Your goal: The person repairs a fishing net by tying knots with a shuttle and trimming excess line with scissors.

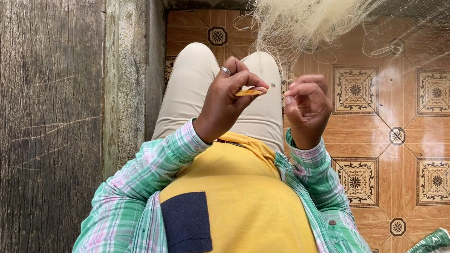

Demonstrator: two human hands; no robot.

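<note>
The left hand (228, 96) pinched a thin, light yellow netting needle (248, 93) at its middle, while the right hand (306, 107) closed on fine, limp, easily tangled net (302, 13) twine.

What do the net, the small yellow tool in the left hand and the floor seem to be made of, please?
Net: pale, fine mesh, probably nylon line, slightly glossy. Yellow tool: thin and flat, likely plastic; too small to be sure. Floor: glazed patterned tiles with a shiny reflection.
</note>
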